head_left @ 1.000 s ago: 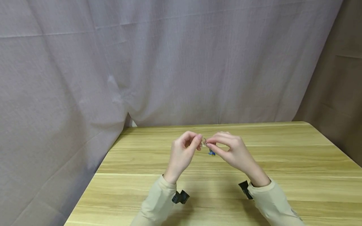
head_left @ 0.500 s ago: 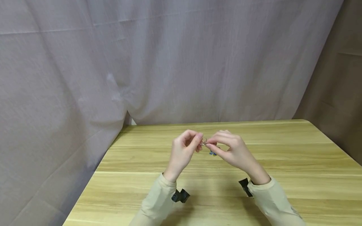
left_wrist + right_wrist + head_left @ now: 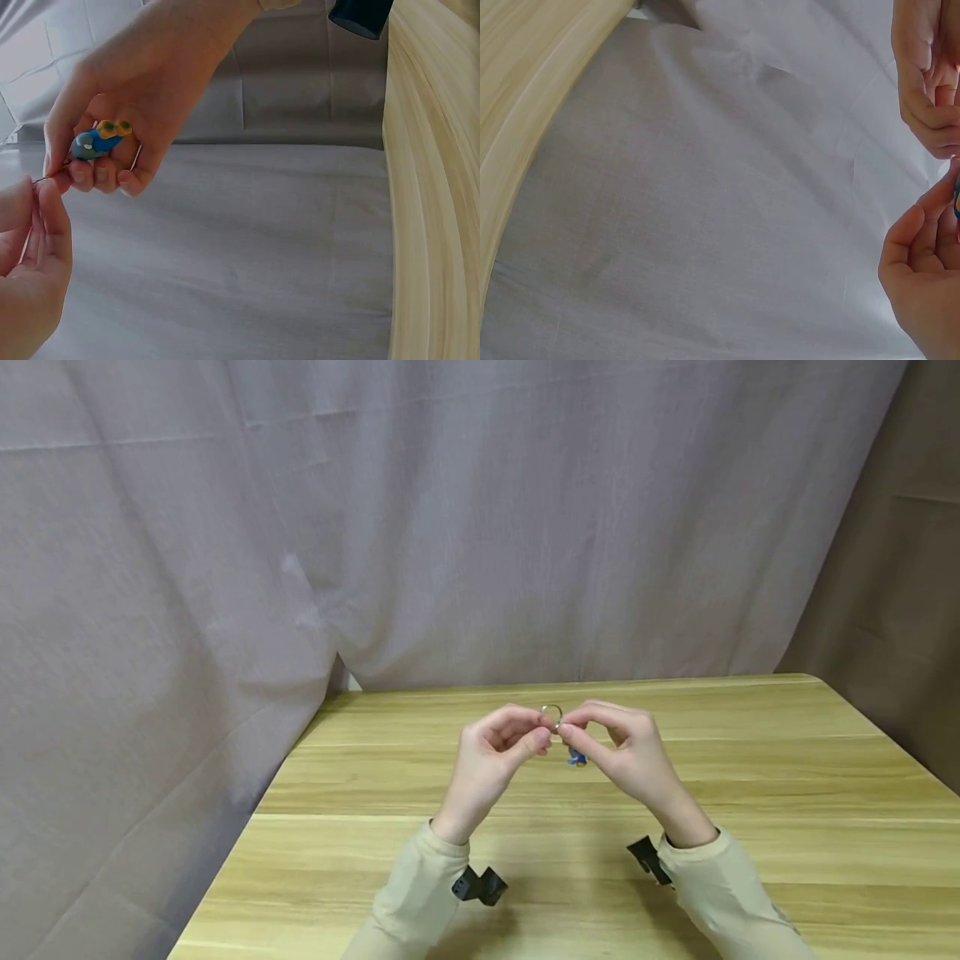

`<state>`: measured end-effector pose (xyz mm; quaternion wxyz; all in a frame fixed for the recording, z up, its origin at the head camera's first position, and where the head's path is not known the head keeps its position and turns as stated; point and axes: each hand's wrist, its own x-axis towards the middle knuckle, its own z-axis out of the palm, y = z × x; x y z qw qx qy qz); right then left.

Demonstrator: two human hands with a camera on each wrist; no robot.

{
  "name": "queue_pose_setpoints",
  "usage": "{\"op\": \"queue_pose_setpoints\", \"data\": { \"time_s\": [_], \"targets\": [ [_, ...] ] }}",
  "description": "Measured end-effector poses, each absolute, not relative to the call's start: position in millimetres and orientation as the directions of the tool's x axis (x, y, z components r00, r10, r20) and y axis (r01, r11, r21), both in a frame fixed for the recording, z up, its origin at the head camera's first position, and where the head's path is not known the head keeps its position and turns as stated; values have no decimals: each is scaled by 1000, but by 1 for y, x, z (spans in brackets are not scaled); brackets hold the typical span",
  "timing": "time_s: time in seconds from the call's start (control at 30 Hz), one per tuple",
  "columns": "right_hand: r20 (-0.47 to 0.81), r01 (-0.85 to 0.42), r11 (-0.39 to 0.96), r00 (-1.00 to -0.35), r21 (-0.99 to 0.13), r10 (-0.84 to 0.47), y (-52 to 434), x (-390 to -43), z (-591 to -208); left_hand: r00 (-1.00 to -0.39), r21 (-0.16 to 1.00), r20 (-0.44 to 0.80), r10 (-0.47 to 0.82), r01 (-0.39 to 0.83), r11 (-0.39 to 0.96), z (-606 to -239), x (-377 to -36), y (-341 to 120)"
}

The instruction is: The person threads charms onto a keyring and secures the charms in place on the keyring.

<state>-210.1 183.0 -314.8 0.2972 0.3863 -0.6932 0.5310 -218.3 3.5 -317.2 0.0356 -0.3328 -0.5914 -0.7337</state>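
Both hands, left [image 3: 501, 750] and right [image 3: 624, 750], pinch a metal ring [image 3: 552, 717] above the table [image 3: 787, 793], blue charm [image 3: 576, 757] dangling below the right hand; a slipping fingertip could likely drop ring and charm.

You get soft, even light; faint shadows lie on the wooden table [image 3: 787, 793] under both sleeves; wrist views slightly blurred.

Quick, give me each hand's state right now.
Left hand: pinches the metal key ring.
Right hand: pinches the same ring; blue charm against its fingers.
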Motion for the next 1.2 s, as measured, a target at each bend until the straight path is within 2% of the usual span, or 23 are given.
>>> {"op": "queue_pose_setpoints", "data": {
  "time_s": [0.1, 0.37, 0.53, 1.03, 1.2],
  "targets": [
    [816, -849, 132, -528, -511, -234, 183, -210, -315, -779, 841, 538, 323, 468, -272, -316, -217, 5],
    [830, -862, 262, -495, -433, -256, 185, -209, -315, -820, 869, 495, 288, 475, -140, -312, -214, 5],
    [843, -870, 281, -475, -406, -253, 185, -209, -315, -825, 878, 477, 302, 463, -122, -310, -212, 5],
    [833, -867, 338, -468, -366, -297, 188, -210, -314, -815, 884, 443, 374, 467, -28, -306, -212, -1],
    [832, -872, 337, -459, -355, -311, 187, -209, -314, -823, 903, 408, 395, 428, -40, -306, -214, -2]
  ]
}}
